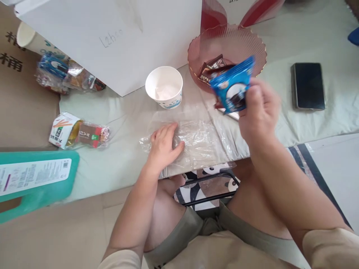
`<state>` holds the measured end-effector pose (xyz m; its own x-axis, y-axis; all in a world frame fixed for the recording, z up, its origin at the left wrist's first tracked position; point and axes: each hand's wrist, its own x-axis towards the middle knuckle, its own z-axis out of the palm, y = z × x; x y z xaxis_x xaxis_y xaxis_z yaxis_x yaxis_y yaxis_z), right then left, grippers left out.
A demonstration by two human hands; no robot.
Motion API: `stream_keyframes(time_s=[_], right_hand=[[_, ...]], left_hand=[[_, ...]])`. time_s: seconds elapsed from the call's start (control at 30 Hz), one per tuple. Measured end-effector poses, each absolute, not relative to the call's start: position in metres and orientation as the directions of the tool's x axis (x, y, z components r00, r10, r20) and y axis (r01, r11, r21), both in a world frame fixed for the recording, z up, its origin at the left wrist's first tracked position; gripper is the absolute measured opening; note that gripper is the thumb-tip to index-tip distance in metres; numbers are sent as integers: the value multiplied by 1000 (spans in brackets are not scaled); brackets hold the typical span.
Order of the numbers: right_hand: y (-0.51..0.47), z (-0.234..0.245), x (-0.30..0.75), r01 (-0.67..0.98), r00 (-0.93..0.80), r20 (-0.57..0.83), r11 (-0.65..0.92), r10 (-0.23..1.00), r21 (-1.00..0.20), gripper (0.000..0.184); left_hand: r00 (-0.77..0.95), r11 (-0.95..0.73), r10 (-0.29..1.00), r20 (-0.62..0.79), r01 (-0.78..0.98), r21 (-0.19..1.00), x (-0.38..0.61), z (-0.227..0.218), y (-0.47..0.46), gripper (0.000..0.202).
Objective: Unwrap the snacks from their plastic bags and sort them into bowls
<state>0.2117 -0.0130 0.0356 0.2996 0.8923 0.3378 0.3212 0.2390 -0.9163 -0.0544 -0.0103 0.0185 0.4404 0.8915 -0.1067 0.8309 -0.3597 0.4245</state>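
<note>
Shorts [224,244] nearest; left hand [164,147] open on clear bag [202,144]; right hand [259,112] pinches blue packet [231,87]; box [112,45] marked "L2h".

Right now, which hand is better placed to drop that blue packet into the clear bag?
Probably the right hand: it grips the blue packet, raised near the pink bowl. The left hand rests on the clear bag, so it can steady it.

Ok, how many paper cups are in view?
2. One cup stands beyond the left hand; the other cup sits far left, partly behind the white box. The box may hide more.
</note>
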Motion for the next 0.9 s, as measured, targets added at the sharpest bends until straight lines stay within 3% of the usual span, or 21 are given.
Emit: stream_keyframes(time_s=[0.07, 0.13, 0.23, 0.33, 0.5, 0.6, 0.7, 0.8, 0.9], right_hand=[[-1, 44, 219, 264, 537, 385, 283, 751, -922, 40], [13, 52, 225, 162, 681, 310, 276, 663, -947, 41], [29, 61, 231, -26, 707, 86, 148, 702, -989, 36], [32, 65, 233, -66, 686, -7, 54, 728, -996, 19], [9, 51, 220, 95, 679, 162, 134, 716, -987, 11], [-18, 40, 204, 254, 490, 334, 235, 805, -938, 3], [-40, 29, 192, 437, 24, 392, 343, 919, -831, 11], [-48, 16, 188, 540, -409, 273, 472, 871, -697, 30], [-45, 5, 192, 657, -496, 108, 453, 862, -603, 50]], left_hand=[[448, -362, 886, -119, 830, 426, -54, 19, -10, 59], [448, -358, 884, -133, 832, 425, -54, 19, -9, 59], [447, -351, 882, -148, 834, 425, -53, 20, -8, 59], [457, -360, 877, -148, 828, 429, -53, 20, -7, 59], [469, -376, 875, -119, 814, 444, -55, 17, -10, 57], [461, -383, 885, -64, 798, 465, -55, 14, -11, 52], [462, -409, 887, 25, 758, 508, -57, 11, -9, 48], [479, -456, 870, 117, 690, 562, -63, 16, -8, 42], [542, -508, 828, 146, 612, 606, -74, 27, -11, 28]])
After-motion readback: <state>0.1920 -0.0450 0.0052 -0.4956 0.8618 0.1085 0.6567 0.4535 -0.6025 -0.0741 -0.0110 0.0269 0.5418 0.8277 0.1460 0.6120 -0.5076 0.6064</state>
